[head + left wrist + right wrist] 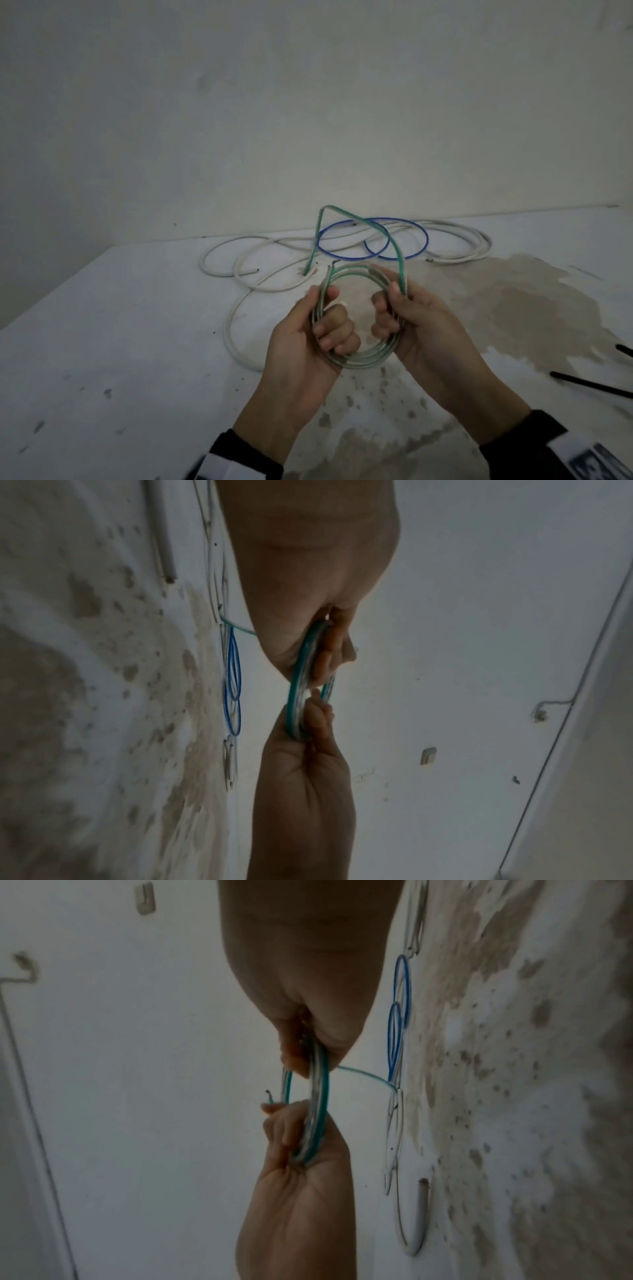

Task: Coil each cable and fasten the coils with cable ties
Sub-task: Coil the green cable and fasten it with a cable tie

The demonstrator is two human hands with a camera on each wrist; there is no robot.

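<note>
A green cable coil (363, 364) of several turns hangs above the table between both hands. My left hand (329, 323) grips its left side with fingers curled through the ring. My right hand (388, 313) grips the right side. From the right hand the green free tail (329, 207) arches up and back down to the table. In the left wrist view my left hand (327, 647) and the coil (294, 696) appear edge-on. The right wrist view shows my right hand (308, 1045) on the coil (321, 1096). A blue cable (373, 255) and a white cable (239, 270) lie loose behind.
The white table (137, 342) carries a large brown stain (513, 308) on its right half. Black cable ties (589, 385) lie near the right edge. A pale wall stands directly behind the table's far edge.
</note>
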